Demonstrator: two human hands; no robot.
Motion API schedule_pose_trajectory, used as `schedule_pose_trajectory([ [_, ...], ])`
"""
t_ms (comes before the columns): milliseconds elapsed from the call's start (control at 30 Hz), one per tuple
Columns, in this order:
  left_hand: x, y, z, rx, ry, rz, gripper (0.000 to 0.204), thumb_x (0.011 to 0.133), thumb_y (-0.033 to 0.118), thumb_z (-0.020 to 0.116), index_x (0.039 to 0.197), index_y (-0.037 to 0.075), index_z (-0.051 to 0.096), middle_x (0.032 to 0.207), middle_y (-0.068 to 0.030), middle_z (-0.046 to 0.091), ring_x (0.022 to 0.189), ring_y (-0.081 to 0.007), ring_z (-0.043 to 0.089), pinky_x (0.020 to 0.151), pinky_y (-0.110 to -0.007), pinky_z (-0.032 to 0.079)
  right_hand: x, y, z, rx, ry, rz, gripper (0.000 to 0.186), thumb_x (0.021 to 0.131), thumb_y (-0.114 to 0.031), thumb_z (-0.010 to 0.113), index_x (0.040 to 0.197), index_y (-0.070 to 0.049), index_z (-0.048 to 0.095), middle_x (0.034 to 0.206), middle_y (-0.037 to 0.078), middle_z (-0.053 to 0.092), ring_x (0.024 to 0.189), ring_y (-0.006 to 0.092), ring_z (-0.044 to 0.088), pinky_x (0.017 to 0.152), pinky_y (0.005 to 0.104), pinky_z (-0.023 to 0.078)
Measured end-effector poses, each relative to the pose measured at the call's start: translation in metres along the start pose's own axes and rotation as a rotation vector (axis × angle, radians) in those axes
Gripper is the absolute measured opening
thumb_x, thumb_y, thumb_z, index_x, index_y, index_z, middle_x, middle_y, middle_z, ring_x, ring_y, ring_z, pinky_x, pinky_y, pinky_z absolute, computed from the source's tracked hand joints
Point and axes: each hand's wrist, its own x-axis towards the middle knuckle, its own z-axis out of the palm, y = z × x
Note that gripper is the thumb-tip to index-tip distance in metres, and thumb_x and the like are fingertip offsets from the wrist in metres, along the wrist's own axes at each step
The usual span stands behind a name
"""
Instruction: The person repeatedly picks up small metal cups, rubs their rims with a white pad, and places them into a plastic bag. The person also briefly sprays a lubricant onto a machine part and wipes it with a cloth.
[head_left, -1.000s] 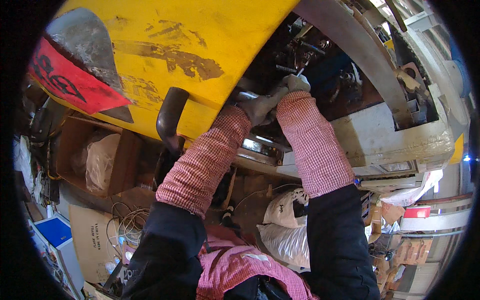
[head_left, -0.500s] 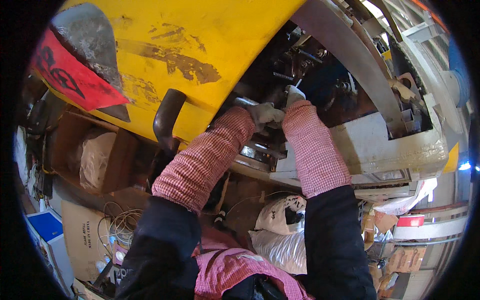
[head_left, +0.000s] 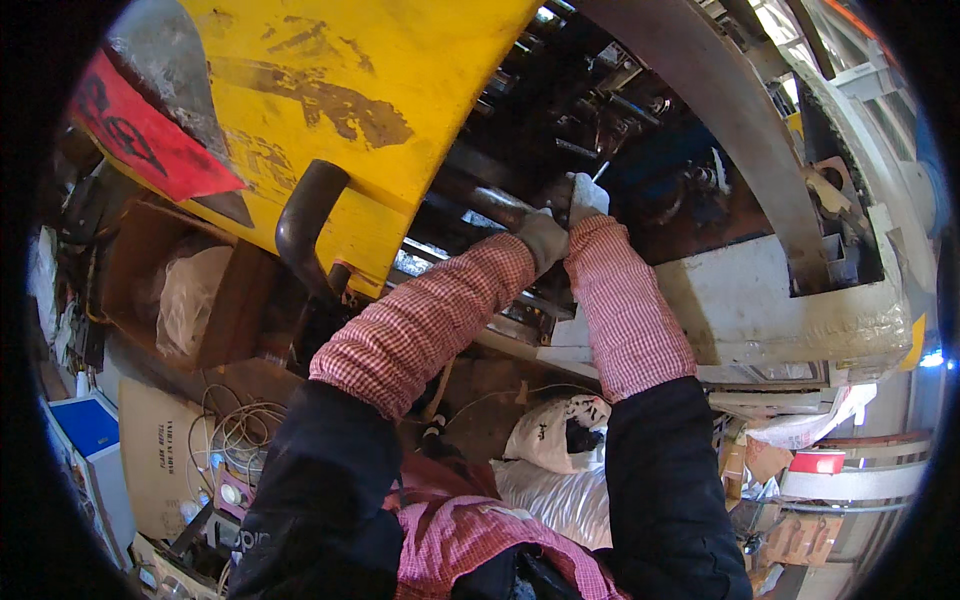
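Observation:
My left hand (head_left: 540,240), in a grey glove, is low in the dark opening of a machine, beside a shiny steel cylinder (head_left: 497,200); its fingertips are hidden. Just right of it and higher, my right hand (head_left: 587,197), in a pale glove, is closed round what looks like a thin metal rod (head_left: 603,170) that sticks up from the fingers. Checked red sleeve covers are on both forearms. Dark metal fittings and small shafts lie beyond my hands. A yellow panel (head_left: 400,70) edges the opening on the left, a curved steel plate (head_left: 700,80) on the right.
A bent black tube (head_left: 300,215) juts from the yellow panel. A white frame (head_left: 760,315) borders the opening. Below are an open carton (head_left: 230,300), coiled cables (head_left: 245,440), a blue-topped white unit (head_left: 85,430) and white sacks (head_left: 540,440) on the floor.
My view has shifted slightly. My left hand has moved a little right and down since a second ago, its back now turned up; my right hand sits slightly lower than at first.

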Motion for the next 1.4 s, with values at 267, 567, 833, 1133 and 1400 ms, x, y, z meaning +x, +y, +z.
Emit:
schedule_pose_trajectory([
  [267,-0.029,0.019,-0.03,-0.342,-0.072,-0.227,0.032,0.096,0.031,0.062,0.11,0.007,0.077,0.103,-0.0224,0.075,0.097,-0.0388,0.072,0.086,-0.045,0.056,-0.004,0.003,0.0,-0.002,-0.011,-0.095,0.028,0.094,-0.024,0.06,0.105,0.001,0.066,0.069,0.008,0.054,0.056,0.0221,0.051,0.052,0.0404,0.045],
  [567,-0.021,0.009,0.021,-0.373,0.388,-0.185,0.029,0.093,0.027,0.065,0.102,0.001,0.076,0.096,-0.0193,0.076,0.09,-0.035,0.073,0.084,-0.042,0.056,-0.001,0.009,-0.006,-0.1,-0.053,-0.227,0.022,0.094,-0.021,0.06,0.086,-0.002,0.065,0.06,0.007,0.05,0.051,0.0235,0.049,0.05,0.0413,0.045],
  [833,-0.001,0.017,0.072,-0.772,0.436,-0.454,0.028,0.098,0.025,0.062,0.105,0.001,0.075,0.097,-0.0178,0.076,0.088,-0.0345,0.073,0.079,-0.044,0.057,0.008,0.018,-0.022,-0.507,0.052,-0.376,0.031,0.093,-0.024,0.06,0.076,0.002,0.064,0.066,0.012,0.061,0.057,0.0305,0.06,0.053,0.0455,0.047],
  [1133,-0.014,0.108,0.113,-1.542,0.488,-0.333,0.034,0.095,0.025,0.071,0.12,0.002,0.071,0.108,-0.0116,0.077,0.09,-0.0197,0.071,0.078,-0.034,0.056,0.053,0.058,-0.098,-1.123,0.14,-0.484,0.029,0.09,-0.03,0.064,0.085,-0.002,0.07,0.086,0.025,0.072,0.083,0.0399,0.072,0.075,0.0485,0.056],
  [1400,-0.104,0.085,0.125,-1.429,0.541,-0.273,0.039,0.097,0.015,0.07,0.132,0.002,0.06,0.12,-0.009,0.07,0.107,-0.0199,0.065,0.091,-0.036,0.054,-0.08,0.05,-0.04,-0.969,0.089,-0.095,0.035,0.1,-0.033,0.057,0.12,-0.006,0.066,0.123,0.025,0.071,0.117,0.0438,0.067,0.097,0.0521,0.055],
])
